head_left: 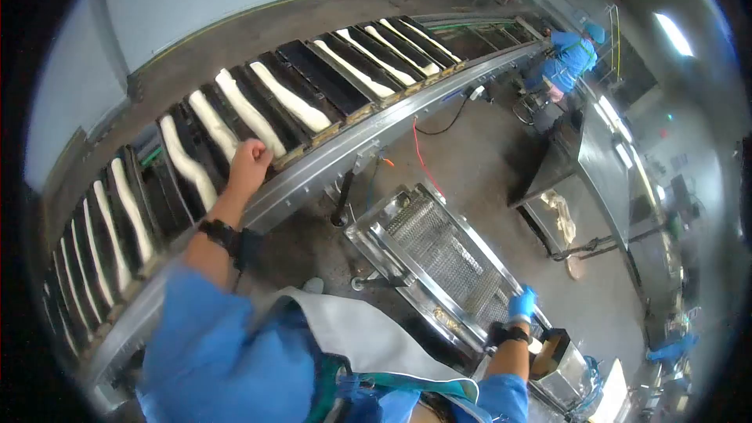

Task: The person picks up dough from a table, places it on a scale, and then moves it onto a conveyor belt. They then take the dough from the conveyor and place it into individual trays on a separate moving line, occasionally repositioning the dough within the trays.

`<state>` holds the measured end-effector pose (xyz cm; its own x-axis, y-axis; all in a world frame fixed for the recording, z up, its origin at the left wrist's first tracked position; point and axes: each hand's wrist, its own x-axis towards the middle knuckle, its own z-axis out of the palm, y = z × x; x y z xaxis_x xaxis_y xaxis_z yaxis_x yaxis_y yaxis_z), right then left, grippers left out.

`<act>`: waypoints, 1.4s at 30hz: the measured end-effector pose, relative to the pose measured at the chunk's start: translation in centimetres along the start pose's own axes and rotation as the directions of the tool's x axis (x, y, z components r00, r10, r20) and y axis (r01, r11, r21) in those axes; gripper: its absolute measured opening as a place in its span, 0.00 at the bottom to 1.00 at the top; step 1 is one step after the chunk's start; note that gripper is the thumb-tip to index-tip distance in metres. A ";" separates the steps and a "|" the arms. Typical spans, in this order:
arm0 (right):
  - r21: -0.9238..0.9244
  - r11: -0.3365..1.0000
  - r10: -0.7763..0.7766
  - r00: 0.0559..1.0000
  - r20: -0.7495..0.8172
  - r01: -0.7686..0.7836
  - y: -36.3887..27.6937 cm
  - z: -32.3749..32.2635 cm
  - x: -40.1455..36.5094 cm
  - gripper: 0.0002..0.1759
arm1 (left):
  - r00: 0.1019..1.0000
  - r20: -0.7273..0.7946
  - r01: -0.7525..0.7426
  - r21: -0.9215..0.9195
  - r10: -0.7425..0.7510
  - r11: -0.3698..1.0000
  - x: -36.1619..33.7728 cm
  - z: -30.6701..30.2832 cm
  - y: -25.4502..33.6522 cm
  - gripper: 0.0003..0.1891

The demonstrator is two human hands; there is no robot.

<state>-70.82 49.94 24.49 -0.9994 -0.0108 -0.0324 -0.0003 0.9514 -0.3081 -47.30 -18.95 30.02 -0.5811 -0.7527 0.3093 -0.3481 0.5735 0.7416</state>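
My left hand [249, 163] is bare, with a black band on the wrist. It reaches out to a curved conveyor [329, 163] carrying black baking pans [301, 63]. The fingers are curled into a fist at the near end of one pan, over the end of a long white dough strip [249, 113]; I cannot see anything held inside the fist. My right hand [522, 303] wears a blue glove and sits low at the right, at the edge of a steel machine with a mesh bed [439, 247]. Its grip is unclear.
Several pans along the conveyor hold dough strips and a few are bare. Another person in blue [570, 55] stands at the far end of the line. A steel table [603, 157] runs along the right. A red cable [419, 158] lies on the wet concrete floor.
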 end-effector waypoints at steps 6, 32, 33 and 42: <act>-0.666 0.700 0.154 0.856 0.493 0.257 12.9 -2.9 -3.9 0.17 | 0.915 0.027 0.399 -0.219 -0.403 0.891 7.5 0.6 -0.3 0.24; 0.855 0.188 -0.398 0.833 -0.385 0.484 -40.2 -23.1 -1.5 0.24 | 0.933 -0.074 0.358 0.138 -0.351 0.923 12.3 -2.3 -4.6 0.34; 0.896 0.089 -0.525 0.785 -0.328 0.435 -42.3 -21.2 -0.5 0.25 | 0.939 -0.103 0.344 0.209 -0.329 0.915 12.2 -2.0 -4.8 0.34; 0.989 0.121 -0.725 0.688 0.027 0.089 -43.8 -13.7 0.1 0.24 | 0.991 -0.052 0.122 -0.070 -0.126 0.990 8.4 0.5 3.9 0.30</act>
<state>-71.42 12.47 51.04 -0.6868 -0.7054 0.1753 -0.0552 -0.1898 -0.9803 -53.86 -22.86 35.17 -0.4938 -0.8346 0.2443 -0.3639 0.4535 0.8136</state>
